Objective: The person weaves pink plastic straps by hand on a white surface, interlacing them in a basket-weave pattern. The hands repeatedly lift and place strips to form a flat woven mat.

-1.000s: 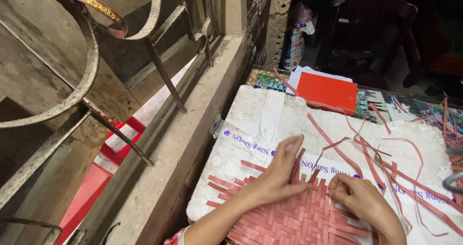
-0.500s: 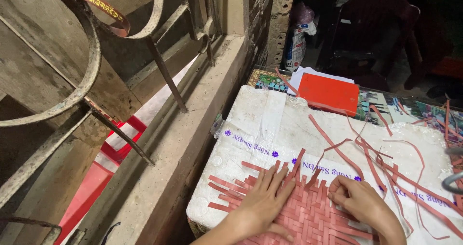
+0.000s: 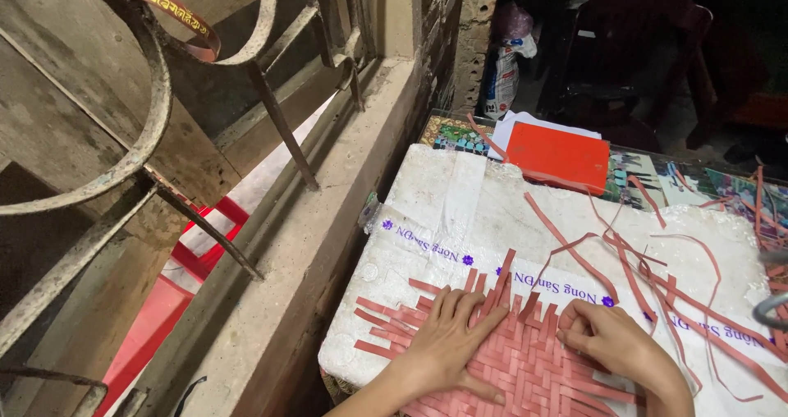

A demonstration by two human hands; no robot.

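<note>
Two bare hands rest on a pink woven strip mat (image 3: pixel 525 359), which lies at the near edge of a white foam box (image 3: pixel 509 212). Left hand (image 3: pixel 447 343) lies flat, fingers spread, pressing the weave. Right hand (image 3: pixel 611 343) has fingers curled onto the mat's far edge. Loose pink strips (image 3: pixel 624 261) trail beyond the mat; a red folder (image 3: pixel 558 156) sits at the box's far side.

A home craft corner beside a window. A curled iron window grille (image 3: pixel 148 138) and worn concrete sill (image 3: pixel 328 245) run along the left. A white foam box (image 3: pixel 460 212) serves as the desk, strewn with pink weaving strips (image 3: pixel 657 277).
</note>
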